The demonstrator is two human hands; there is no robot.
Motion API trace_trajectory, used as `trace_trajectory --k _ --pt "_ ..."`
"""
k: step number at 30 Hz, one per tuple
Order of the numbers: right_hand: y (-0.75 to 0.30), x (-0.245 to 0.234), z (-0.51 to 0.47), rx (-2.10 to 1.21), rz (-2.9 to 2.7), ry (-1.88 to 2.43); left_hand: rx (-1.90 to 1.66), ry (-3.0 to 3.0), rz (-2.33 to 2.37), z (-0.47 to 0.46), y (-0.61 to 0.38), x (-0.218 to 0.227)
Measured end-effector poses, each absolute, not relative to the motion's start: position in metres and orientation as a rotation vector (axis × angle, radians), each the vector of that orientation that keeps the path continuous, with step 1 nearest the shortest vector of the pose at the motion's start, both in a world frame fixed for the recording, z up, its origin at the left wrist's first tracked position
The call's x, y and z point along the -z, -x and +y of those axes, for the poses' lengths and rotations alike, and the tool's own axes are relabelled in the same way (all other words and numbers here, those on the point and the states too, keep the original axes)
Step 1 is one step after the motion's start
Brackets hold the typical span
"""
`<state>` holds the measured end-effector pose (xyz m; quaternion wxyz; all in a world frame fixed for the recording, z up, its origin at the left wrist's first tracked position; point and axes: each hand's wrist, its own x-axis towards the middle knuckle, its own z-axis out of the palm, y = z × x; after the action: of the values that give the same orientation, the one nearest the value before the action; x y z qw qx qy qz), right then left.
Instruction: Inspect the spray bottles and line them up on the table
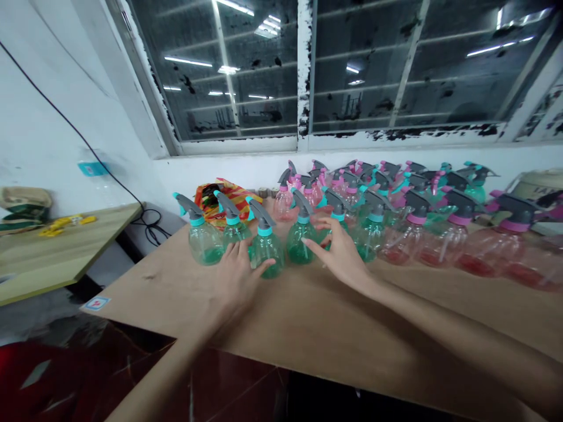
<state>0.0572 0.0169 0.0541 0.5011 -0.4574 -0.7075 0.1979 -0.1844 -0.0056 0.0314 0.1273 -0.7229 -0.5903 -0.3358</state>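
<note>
While the foremost green bottle (267, 249) stands upright, its teal nozzle (250, 205) points left.

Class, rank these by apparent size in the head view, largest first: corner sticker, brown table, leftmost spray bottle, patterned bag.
1. Brown table
2. Leftmost spray bottle and patterned bag: unranked; they look similar, and the bag is partly hidden
3. Corner sticker

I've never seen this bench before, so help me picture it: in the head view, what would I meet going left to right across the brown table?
Blue-edged sticker → leftmost green bottle → left hand's fingers → right hand's fingers → front pink-collared bottles.
</note>
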Motion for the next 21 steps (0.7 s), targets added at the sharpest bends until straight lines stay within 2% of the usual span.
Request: trace_trajectory --k 15,21 --pt "-0.035 -0.055 0.057 -0.339 -1.839 1.419 0.983 1.924 -1.776 0.007 0.179 -0.03" --pt "-0.033 -0.056 0.059 -0.26 -1.923 1.492 1.232 1.715 -1.752 -0.018 0.211 -0.03"
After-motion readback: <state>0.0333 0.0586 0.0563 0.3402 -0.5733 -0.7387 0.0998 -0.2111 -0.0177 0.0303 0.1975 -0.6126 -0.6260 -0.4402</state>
